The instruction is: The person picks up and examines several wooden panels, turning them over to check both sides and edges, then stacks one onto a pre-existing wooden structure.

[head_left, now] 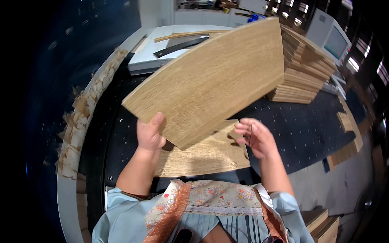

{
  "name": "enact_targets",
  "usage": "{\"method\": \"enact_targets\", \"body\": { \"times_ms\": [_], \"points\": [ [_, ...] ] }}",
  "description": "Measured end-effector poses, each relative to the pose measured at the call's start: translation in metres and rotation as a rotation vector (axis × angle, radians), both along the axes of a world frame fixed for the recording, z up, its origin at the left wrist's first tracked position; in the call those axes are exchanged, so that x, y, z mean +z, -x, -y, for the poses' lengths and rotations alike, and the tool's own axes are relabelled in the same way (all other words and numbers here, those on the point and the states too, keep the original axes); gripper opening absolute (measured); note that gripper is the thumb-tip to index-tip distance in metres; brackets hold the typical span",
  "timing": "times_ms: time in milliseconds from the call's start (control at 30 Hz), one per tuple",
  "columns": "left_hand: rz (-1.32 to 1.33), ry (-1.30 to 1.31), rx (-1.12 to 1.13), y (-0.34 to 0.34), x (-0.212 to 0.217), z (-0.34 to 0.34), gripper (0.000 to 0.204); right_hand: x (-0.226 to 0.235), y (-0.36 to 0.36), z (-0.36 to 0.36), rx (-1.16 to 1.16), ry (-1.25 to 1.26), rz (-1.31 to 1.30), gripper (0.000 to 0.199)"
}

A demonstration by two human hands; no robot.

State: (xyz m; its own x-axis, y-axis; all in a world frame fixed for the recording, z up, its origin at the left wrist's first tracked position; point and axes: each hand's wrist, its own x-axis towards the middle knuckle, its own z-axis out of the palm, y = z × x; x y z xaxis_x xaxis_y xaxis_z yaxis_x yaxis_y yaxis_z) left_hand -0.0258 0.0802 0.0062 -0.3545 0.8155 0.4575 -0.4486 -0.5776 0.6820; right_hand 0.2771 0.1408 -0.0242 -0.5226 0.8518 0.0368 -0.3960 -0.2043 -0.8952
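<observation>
The left hand holds the raised board at its near short end, thumb flat on the upper face, the other fingers largely hidden beneath. The right hand is empty, its fingers parted and loosely curled near the right end of the flat board, which serves as the landmark; whether the fingertips touch that board cannot be told. The raised board slants above and beyond the flat board, its far end reaching up and to the right.

Wood-grained, with one long edge bowed, the raised board appears stiff and of moderate weight: one hand bears it, yet its length probably makes the far end swing or dip. The smooth face may slide under a thumb alone, and the corners would likely chip if knocked. The soundest hold is presumably a hand on each of two opposite edges, palms clear of the face.

Under the flat board spreads the black worktable. Beyond and to the right of the flat board rises the stack of boards, with the monitor farther still. Well beyond the flat board, the dark strip lies on the white surface.
</observation>
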Motion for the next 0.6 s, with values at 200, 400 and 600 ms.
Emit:
{"method": "enact_targets", "body": {
  "times_ms": [200, 400, 600],
  "points": [
    [0.178, 0.272, -0.323, 0.004, -0.011, -0.005, 0.054, -0.017, 0.023, 0.004, 0.085, 0.033, -0.461, 0.064],
    [0.153, 0.350, -0.479, -0.003, -0.008, -0.001, 0.053, -0.037, 0.028, 0.010, -0.005, 0.105, -0.475, 0.063],
    [0.122, 0.410, -0.525, -0.006, 0.001, -0.013, 0.052, -0.038, 0.021, 0.011, -0.023, 0.117, -0.498, 0.064]
  ]
}}
